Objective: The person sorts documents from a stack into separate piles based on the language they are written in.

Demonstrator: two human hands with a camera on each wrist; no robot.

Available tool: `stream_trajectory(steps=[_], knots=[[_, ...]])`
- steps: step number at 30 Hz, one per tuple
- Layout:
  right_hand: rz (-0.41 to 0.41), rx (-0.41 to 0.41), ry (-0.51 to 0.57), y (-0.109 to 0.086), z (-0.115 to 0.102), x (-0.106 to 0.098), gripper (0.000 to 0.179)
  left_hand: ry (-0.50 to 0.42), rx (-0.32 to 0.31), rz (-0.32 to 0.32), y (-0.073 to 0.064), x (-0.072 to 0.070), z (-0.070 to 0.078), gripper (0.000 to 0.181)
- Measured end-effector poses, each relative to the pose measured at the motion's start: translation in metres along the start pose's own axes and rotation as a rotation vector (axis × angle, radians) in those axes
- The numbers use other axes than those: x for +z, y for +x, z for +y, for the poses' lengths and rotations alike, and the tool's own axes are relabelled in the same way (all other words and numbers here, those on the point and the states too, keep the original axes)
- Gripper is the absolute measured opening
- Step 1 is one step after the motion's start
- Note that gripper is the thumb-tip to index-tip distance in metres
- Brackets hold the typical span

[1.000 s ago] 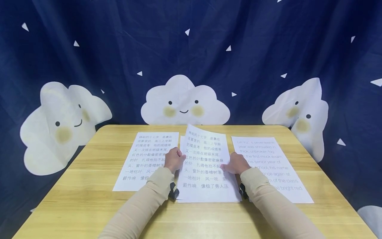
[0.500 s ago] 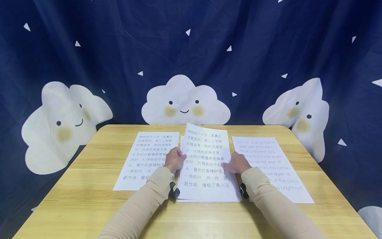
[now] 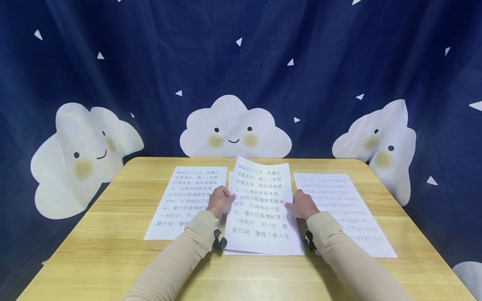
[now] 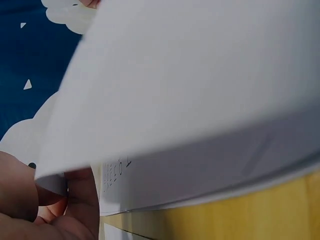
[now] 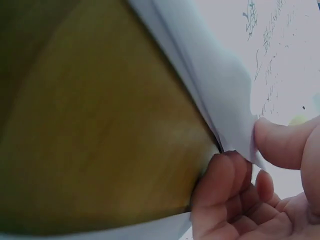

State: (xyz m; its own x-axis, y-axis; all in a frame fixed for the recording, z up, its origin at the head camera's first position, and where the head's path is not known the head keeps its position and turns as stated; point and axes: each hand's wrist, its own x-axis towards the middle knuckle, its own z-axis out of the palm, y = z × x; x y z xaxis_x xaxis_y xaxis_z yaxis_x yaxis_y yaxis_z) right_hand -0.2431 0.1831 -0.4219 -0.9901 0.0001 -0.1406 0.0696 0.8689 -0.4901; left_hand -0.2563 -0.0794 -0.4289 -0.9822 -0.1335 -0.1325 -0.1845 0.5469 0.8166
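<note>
A white sheet of paper [image 3: 260, 200] printed with Chinese characters is held slightly bowed, its upper end raised. My left hand [image 3: 220, 202] pinches its left edge between thumb and curled fingers; that corner-like edge also shows in the left wrist view. On the opposite edge, my right hand [image 3: 303, 205] grips the sheet, with the thumb [image 5: 280, 142] on the printed face and the fingers behind. Beneath the raised sheet lies another printed sheet [image 4: 155, 182], mostly hidden in the head view.
To the left lies a sheet with Chinese print [image 3: 188, 184], partly under the left forearm. At the right is an English-printed sheet [image 3: 354, 209], overlapped by the right hand and sleeve. All rest on a wooden table [image 3: 94, 267]; a dark blue cloud-patterned curtain [image 3: 241, 62] hangs behind.
My right hand has shifted slightly right, its thumb now nearer the sheet's edge. The sheet's top edge now sags more in the middle. My left hand stays nearly still.
</note>
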Motion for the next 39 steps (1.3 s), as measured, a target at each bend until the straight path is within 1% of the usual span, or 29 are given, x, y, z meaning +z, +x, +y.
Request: stream_trajectory(steps=[4,9,16,21,25,30,33,36,39], knots=[[0.012,-0.002,0.013,0.001,0.0,0.001,0.026,0.007,-0.006,-0.017,0.001,-0.002,0.0,0.017],[0.028,-0.011,0.023,0.003,0.001,0.002,0.023,0.044,0.011,-0.055,0.001,-0.007,0.0,0.017],[0.063,-0.003,0.089,0.005,0.002,0.006,0.019,0.049,0.031,-0.095,-0.003,-0.017,0.002,0.019],[0.068,0.003,0.148,0.006,0.002,0.011,0.018,0.058,0.001,-0.114,-0.007,-0.024,0.001,0.019],[0.07,0.012,0.174,0.007,0.002,0.013,0.019,0.037,-0.018,-0.137,-0.006,-0.028,0.002,0.02],[0.05,0.017,0.208,0.01,0.0,0.012,0.026,0.017,-0.04,-0.159,0.0,-0.031,0.003,0.022],[0.057,0.003,0.214,0.012,-0.002,0.012,0.027,0.025,-0.035,-0.164,0.002,-0.034,0.003,0.024],[0.07,-0.013,0.216,0.013,-0.003,0.013,0.026,0.011,-0.03,-0.163,0.001,-0.037,0.003,0.026],[0.07,-0.008,0.223,0.013,-0.005,0.014,0.025,-0.011,-0.027,-0.173,0.002,-0.04,0.001,0.026]])
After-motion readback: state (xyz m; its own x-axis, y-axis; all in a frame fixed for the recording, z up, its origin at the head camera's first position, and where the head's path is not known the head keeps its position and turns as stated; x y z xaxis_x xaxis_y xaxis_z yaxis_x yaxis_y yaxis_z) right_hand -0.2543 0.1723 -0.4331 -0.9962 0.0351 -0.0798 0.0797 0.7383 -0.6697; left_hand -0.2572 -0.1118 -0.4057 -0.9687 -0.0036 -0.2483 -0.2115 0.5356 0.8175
